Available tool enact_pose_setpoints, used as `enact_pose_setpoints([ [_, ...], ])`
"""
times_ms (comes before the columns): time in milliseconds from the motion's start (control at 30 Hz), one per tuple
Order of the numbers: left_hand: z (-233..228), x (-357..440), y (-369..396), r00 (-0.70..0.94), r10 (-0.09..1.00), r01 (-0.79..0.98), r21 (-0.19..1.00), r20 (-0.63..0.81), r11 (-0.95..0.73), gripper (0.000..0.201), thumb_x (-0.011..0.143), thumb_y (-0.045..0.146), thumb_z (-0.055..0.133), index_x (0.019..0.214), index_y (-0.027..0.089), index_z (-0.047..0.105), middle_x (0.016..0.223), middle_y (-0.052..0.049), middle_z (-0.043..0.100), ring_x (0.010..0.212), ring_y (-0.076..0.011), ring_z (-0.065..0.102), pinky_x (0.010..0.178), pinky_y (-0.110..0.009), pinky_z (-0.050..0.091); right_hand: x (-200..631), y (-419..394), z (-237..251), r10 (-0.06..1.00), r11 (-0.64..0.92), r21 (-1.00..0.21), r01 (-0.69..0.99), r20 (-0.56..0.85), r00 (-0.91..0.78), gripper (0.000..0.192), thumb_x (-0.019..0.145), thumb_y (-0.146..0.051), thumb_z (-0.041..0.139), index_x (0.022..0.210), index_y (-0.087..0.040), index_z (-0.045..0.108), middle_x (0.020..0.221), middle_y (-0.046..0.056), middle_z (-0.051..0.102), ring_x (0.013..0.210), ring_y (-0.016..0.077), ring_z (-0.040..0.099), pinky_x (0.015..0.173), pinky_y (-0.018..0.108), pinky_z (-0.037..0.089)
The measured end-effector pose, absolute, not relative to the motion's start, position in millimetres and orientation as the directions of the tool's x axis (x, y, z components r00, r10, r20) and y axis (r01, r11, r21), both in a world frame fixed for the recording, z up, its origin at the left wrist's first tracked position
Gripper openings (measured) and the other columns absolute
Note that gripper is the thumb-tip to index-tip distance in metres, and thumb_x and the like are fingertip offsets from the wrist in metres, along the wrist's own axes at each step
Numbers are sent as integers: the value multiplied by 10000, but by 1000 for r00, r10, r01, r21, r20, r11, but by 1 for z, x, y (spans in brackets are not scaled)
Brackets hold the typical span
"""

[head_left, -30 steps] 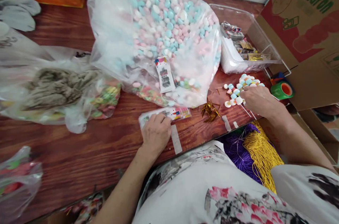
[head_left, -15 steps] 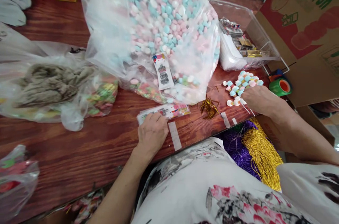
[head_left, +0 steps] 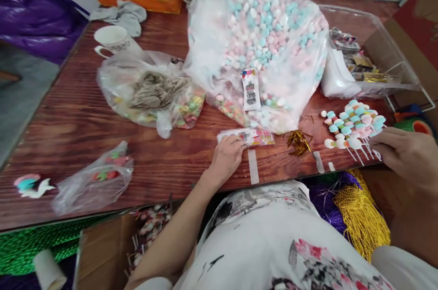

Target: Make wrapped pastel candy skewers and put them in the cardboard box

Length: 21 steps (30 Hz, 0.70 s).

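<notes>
My left hand (head_left: 228,155) rests on a small stack of printed clear packets (head_left: 262,137) near the table's front edge, its fingers lying over the left end. At the right, my right hand (head_left: 409,155) is beside the white stick ends of several marshmallow skewers (head_left: 356,118), coloured pink, blue and white. Its fingers are blurred, and whether a stick is between them is unclear. Gold twist ties (head_left: 299,142) lie in a loose pile between my hands. Pale strips (head_left: 253,166) are on the tabletop close to my left hand.
A large clear bag of marshmallows (head_left: 267,29) fills the back middle, with a printed label packet (head_left: 251,91) on it. A clear plastic bin (head_left: 379,20) stands behind the skewers. Left are a bag with a brown cloth (head_left: 157,90), a white mug (head_left: 114,41) and an orange tray (head_left: 137,2).
The view has swung left, showing more of the table's left side. My right hand has drawn back from over the marshmallows to the stick ends. My left hand stays on the packets.
</notes>
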<state>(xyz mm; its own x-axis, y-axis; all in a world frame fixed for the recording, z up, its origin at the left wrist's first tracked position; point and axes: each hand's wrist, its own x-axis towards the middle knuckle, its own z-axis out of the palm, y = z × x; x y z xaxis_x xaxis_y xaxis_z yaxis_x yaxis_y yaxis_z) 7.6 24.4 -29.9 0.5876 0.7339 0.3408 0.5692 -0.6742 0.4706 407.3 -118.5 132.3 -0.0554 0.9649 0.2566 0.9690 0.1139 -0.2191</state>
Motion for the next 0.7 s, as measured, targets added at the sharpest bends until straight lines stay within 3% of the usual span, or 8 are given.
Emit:
enact_pose_setpoints([
  [67, -32, 8, 28, 570, 749, 552, 518, 338, -654, 200, 904, 215, 555, 783, 170, 707, 821, -78, 669, 803, -203, 599, 765, -354, 491, 391, -132, 140, 959, 131, -322, 938, 280, -38, 105, 875, -301, 580, 807, -279, 657, 779, 31, 684, 667, 202, 626, 637, 365, 467],
  [200, -33, 8, 36, 514, 791, 502, 631, 333, -592, 164, 857, 244, 621, 715, 177, 670, 741, -40, 653, 734, -177, 602, 717, -325, 476, 347, -120, 120, 904, 138, -576, 806, 406, 136, 55, 840, -232, 659, 805, -270, 678, 770, 10, 689, 692, 189, 652, 653, 345, 518],
  [433, -31, 6, 39, 484, 820, 475, 696, 305, -539, 183, 817, 291, 677, 673, 182, 640, 705, -13, 651, 688, -154, 586, 691, -304, 457, 305, -76, 49, 904, 276, -644, 714, 426, 35, 122, 877, -161, 579, 826, -213, 677, 768, 12, 688, 698, 144, 639, 642, 282, 517],
  [700, -34, 6, 40, 503, 807, 491, 667, 308, -560, 222, 824, 315, 690, 670, 180, 603, 682, -2, 612, 662, -144, 541, 665, -288, 428, 304, -67, 35, 924, 326, -684, 653, 375, -68, 137, 903, -161, 557, 830, -201, 666, 776, 24, 674, 696, 130, 624, 643, 264, 507],
])
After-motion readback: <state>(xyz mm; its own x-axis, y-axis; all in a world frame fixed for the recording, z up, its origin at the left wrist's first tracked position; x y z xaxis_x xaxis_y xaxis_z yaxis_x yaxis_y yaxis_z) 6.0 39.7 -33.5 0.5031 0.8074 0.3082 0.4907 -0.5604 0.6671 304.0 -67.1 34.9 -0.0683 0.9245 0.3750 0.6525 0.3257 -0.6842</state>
